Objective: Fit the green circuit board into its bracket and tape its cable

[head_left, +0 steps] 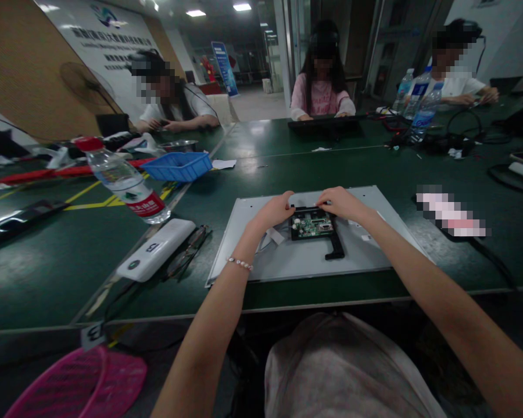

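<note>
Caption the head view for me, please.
Left hand and right hand at a black-framed circuit board on a gray panel.

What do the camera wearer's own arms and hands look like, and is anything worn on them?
The left hand and right hand are ungloved, forearms sleeveless. A bracelet of small, pale, round beads circles the left wrist; the right shows none.

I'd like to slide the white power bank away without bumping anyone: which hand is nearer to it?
Left. The left hand is at the black frame's far left corner, right of the power bank; the right hand is farther right along the frame.
</note>
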The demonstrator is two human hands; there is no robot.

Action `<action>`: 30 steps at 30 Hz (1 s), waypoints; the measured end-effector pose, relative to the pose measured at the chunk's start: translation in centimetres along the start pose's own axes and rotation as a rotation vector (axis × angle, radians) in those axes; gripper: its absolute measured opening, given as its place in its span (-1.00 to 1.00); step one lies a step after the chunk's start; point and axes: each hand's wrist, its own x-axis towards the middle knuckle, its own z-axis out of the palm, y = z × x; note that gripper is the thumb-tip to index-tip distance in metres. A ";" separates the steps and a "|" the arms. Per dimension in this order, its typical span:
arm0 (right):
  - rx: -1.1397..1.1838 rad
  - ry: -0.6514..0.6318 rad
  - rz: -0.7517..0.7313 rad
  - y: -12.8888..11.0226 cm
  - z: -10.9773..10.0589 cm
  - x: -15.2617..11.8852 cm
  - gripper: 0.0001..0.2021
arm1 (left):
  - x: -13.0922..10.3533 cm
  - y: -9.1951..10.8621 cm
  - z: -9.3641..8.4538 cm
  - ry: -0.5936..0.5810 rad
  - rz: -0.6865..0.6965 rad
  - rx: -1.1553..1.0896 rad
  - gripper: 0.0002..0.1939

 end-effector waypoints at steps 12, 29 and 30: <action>0.089 -0.015 0.025 -0.1 -0.4 -0.3 -0.75 | 0.0 0.1 0.0 -0.010 -0.013 0.008 -0.50; 0.104 -0.010 0.175 -0.4 -3.5 -2.0 -0.67 | 0.1 -0.2 0.1 0.004 0.000 0.012 -0.51; 0.126 -0.017 0.206 -0.3 -4.0 -2.8 -0.67 | 0.1 -0.2 0.1 0.004 0.000 0.012 -0.51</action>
